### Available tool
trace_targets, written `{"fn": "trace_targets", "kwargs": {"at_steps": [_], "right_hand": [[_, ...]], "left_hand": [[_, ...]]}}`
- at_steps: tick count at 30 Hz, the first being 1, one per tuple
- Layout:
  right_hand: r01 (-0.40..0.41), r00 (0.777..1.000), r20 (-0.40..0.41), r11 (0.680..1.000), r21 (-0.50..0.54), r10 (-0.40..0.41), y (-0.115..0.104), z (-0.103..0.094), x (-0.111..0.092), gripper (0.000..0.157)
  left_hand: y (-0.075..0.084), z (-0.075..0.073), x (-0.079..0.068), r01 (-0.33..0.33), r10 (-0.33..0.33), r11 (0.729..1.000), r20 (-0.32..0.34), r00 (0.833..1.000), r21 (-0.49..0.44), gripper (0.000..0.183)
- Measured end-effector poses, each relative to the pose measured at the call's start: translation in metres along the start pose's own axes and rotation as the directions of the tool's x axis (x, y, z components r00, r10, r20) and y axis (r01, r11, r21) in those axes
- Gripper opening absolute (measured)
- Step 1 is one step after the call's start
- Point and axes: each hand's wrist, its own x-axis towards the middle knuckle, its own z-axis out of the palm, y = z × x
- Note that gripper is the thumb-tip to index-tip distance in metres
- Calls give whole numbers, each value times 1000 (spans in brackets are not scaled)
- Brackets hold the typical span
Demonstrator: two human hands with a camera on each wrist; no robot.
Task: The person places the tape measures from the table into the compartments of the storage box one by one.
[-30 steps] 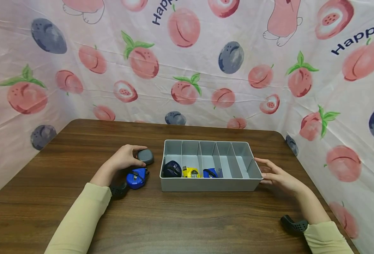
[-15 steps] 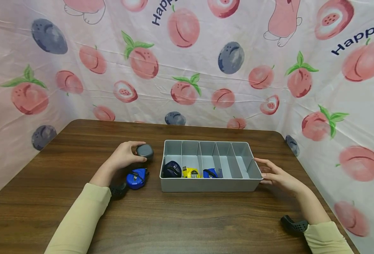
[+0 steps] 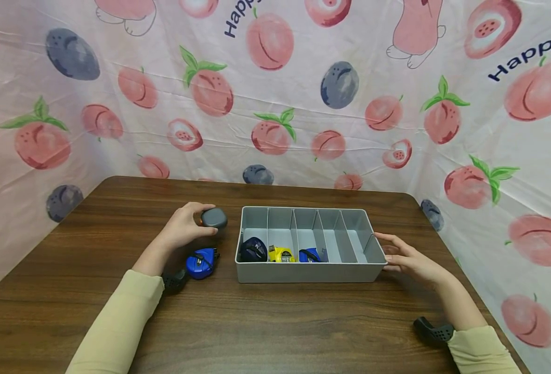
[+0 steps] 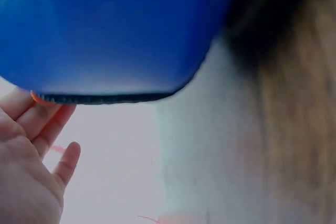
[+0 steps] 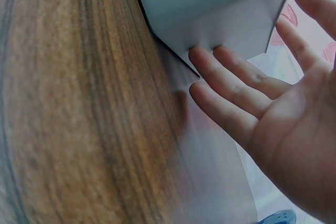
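Above the left part of the table my left hand [image 3: 182, 227] pinches a rounded grey tape measure [image 3: 214, 218] between thumb and fingers. Below that hand lies a blue tape measure [image 3: 201, 264] with a black strap. It looms large across the top of the left wrist view and hides most of the grey one, leaving an orange edge by the fingers. My right hand [image 3: 408, 259] touches the right end of a grey divided box [image 3: 310, 272]; its extended fingertips meet the end wall in the right wrist view. The box's left compartments hold a navy [image 3: 254, 250], a yellow [image 3: 282, 254] and a blue tape measure [image 3: 310, 255].
The box stands mid-table on the brown wooden table [image 3: 275, 327], its two right compartments showing bare floors. A fruit-printed cloth [image 3: 303, 119] hangs behind the table and along both sides. Black bands [image 3: 433, 331] sit on both wrists.
My left hand has raised the grey tape measure off the table and moved slightly away from the blue one. The right hand and the box stay where they were.
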Motion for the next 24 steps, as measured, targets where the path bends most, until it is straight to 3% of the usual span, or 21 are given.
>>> {"fn": "trace_targets", "kwargs": {"at_steps": [24], "right_hand": [[39,999,22,999,-6,-38,7,-4,-6,53]], "left_hand": [[27,2,-14,-75,83,995,-124,989,69,58]]}}
